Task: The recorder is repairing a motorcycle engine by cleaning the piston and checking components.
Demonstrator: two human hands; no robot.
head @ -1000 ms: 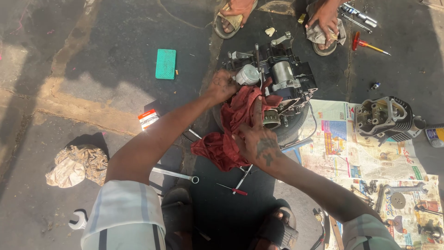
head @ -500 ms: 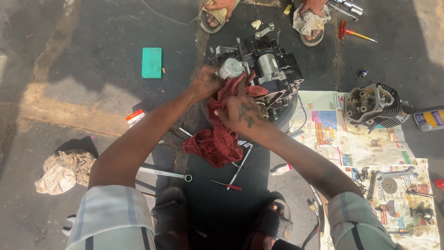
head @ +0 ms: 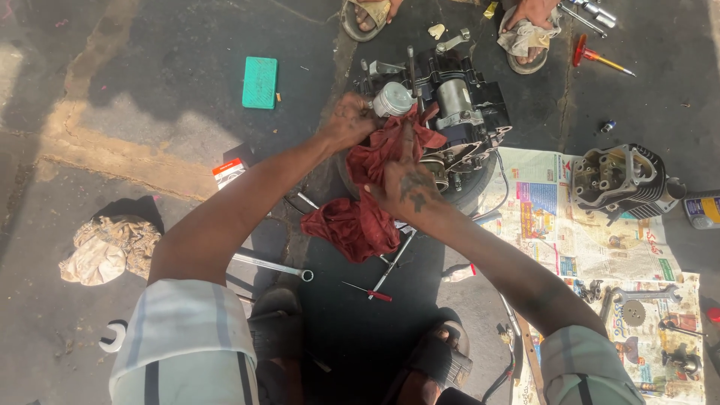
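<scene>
A motorcycle engine block (head: 457,112) with a silver piston (head: 392,98) sticking up sits on the dark pavement ahead of me. A dark red rag (head: 367,196) is draped from the engine down toward me. My left hand (head: 346,120) grips the rag's upper end right beside the piston. My right hand (head: 405,182) presses into the rag against the engine's near side, one finger stretched up along the cloth.
A finned cylinder head (head: 622,178) rests on newspaper (head: 592,240) at right, with a spanner (head: 645,295) and small parts. A green box (head: 259,82), crumpled cloth (head: 107,247), wrench (head: 270,266) and red-handled screwdriver (head: 371,292) lie around. Another person's sandalled feet (head: 525,34) stand beyond the engine.
Both hands keep working the red rag on the engine near the piston; my right hand has shifted slightly up the cloth. The view drifted a little.
</scene>
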